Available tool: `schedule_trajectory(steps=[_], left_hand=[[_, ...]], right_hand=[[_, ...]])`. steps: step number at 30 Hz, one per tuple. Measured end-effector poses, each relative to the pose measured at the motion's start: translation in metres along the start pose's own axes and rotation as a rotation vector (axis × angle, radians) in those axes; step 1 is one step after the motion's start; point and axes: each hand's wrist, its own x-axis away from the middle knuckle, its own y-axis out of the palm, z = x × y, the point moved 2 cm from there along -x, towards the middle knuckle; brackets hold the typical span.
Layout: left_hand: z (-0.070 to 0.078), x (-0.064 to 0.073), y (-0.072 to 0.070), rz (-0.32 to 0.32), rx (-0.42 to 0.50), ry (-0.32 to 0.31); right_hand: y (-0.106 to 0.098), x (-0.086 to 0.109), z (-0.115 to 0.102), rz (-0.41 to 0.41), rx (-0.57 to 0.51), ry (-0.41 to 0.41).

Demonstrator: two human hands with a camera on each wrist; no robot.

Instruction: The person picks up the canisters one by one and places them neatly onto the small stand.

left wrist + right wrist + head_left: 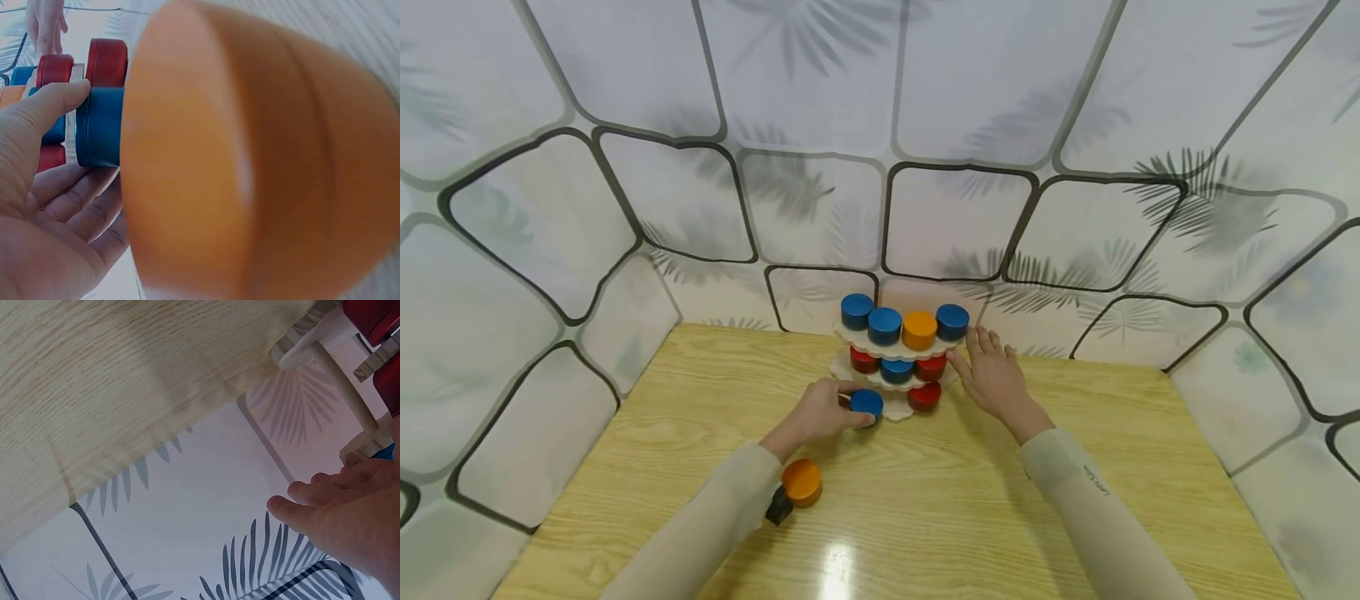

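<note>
A tiered white scalloped stand (pixel 898 408) stands at the back of the table, carrying round tins. My left hand (pixel 822 410) pinches a blue tin (pixel 867 404) between thumb and fingers at the left front of the lowest tier. In the left wrist view the thumb lies along that blue tin's edge (pixel 100 128). A red tin (pixel 924 397) sits on the same tier, to the right. Beside the top tier my right hand (pixel 994 377) is spread, its fingertips right at the tier's right edge; in the right wrist view its fingers look straight.
On the top tier stand blue tins (pixel 884 326) and an orange tin (pixel 919 330). Red tins (pixel 931 367) flank a blue one on the middle tier. Another orange tin (pixel 802 482) stands on the table (pixel 925 517) by my left forearm. Patterned walls (pixel 958 221) enclose the table.
</note>
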Motion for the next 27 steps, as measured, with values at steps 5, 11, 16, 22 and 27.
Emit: schedule_trajectory(steps=[5,11,16,22,27], left_hand=[[0.001,-0.003,0.002,-0.003,0.002,0.024],[0.002,-0.006,0.004,0.002,0.026,0.009],[0.002,-0.007,0.007,0.018,0.039,0.001],[0.001,-0.007,0.011,0.055,0.077,0.015],[0.004,-0.008,0.013,0.092,0.049,0.026]], right_hand=[[0.0,0.001,-0.001,-0.008,0.003,0.002],[-0.001,0.001,-0.002,0.003,-0.004,-0.007],[0.0,0.001,-0.002,0.007,-0.008,-0.007],[0.001,0.0,-0.001,0.008,-0.013,-0.015],[0.001,0.0,-0.001,0.003,-0.015,-0.013]])
